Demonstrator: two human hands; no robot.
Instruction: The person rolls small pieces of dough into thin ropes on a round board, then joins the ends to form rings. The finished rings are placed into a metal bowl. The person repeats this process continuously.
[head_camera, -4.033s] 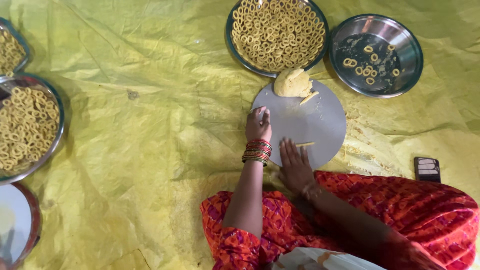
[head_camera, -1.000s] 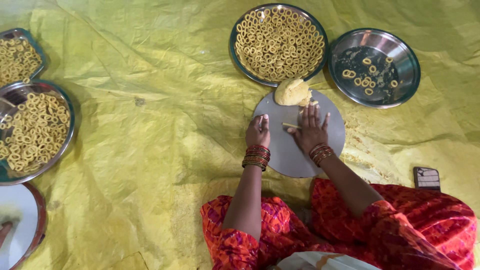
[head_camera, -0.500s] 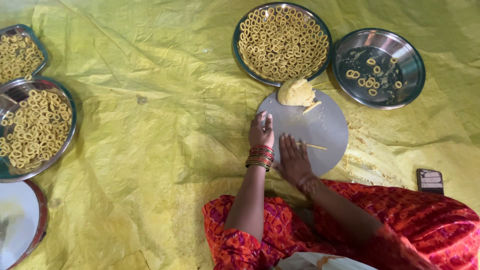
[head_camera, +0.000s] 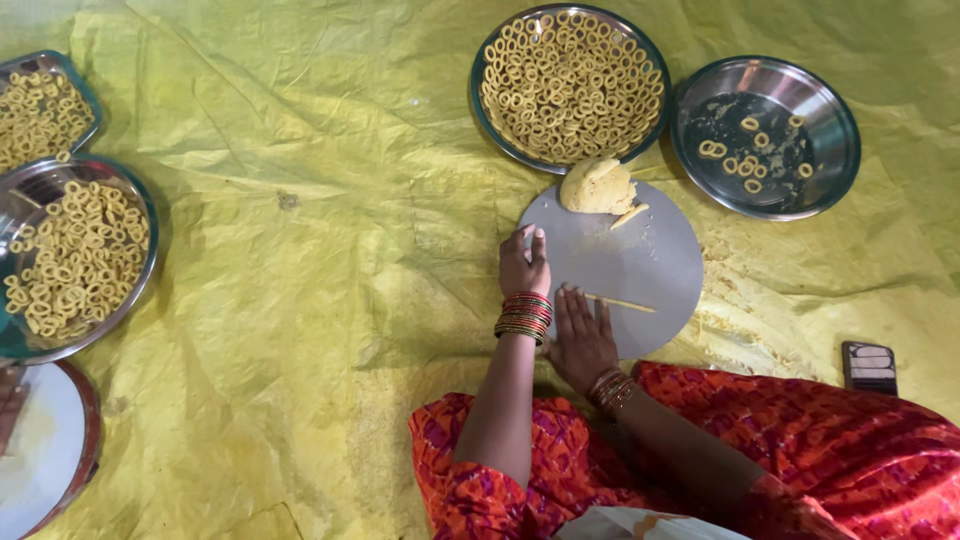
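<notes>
Since a second ago your right hand (head_camera: 582, 338) has drawn back from the far part of the round grey board (head_camera: 650, 250) to its near edge, and the dough under it has rolled out into a thin dough strand (head_camera: 620, 302). That strand now lies across the board at about five o'clock from its centre, with one end just at your right fingertips (head_camera: 590, 303). The right hand lies flat, palm down, fingers stretched out together, gripping nothing. Your left hand (head_camera: 524, 265) rests on the board's nine o'clock rim, fingers loosely bent and pressing down on the edge rather than closed around anything; red and green bangles (head_camera: 525, 317) ring that wrist.

At the board's twelve o'clock edge sits the lump of yellow dough (head_camera: 597, 186), with a small broken-off dough piece (head_camera: 630, 215) just beside it at four o'clock.

Beyond the board, at twelve o'clock, a steel plate (head_camera: 492, 130) is packed with dough rings (head_camera: 570, 85). At two o'clock a second steel plate (head_camera: 835, 120) holds only a few rings (head_camera: 750, 150). Far out at nine o'clock, two more trays of rings (head_camera: 75, 260) rest on the yellow sheet (head_camera: 300, 300), and a white-lined plate (head_camera: 50, 450) shows at eight o'clock. A small dark phone (head_camera: 868, 366) lies at four o'clock, near your red patterned garment (head_camera: 820, 440).
</notes>
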